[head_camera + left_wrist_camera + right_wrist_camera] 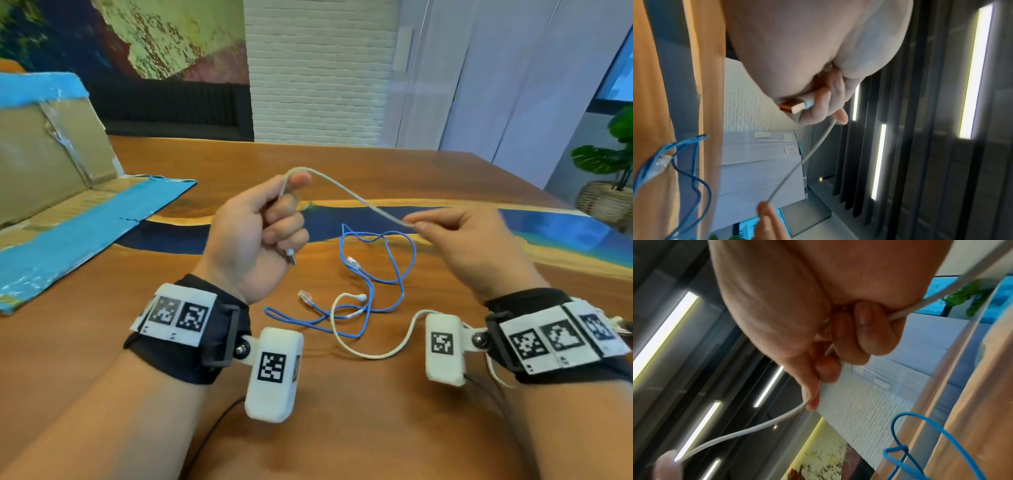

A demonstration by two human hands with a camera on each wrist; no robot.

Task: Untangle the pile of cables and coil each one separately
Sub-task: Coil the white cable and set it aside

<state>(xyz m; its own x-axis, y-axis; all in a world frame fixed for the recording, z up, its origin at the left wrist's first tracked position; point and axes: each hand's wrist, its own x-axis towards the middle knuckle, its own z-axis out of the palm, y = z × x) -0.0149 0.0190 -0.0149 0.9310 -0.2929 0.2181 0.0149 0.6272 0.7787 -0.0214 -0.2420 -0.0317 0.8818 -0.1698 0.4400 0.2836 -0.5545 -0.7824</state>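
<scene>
Left wrist view alone shows the white USB cable's (356, 198) plug gripped in the left hand (255, 236); the right hand (469, 240) pinches its span. The blue Ethernet cable (394, 260) lies on the worktop (342, 428), cardboard (51, 161) beside.

Left hand (818, 65) at top grips white cable (807, 155) by its plug; cable slants down to fingertips (766, 211) at bottom; blue cable (694, 186) lower left.
</scene>
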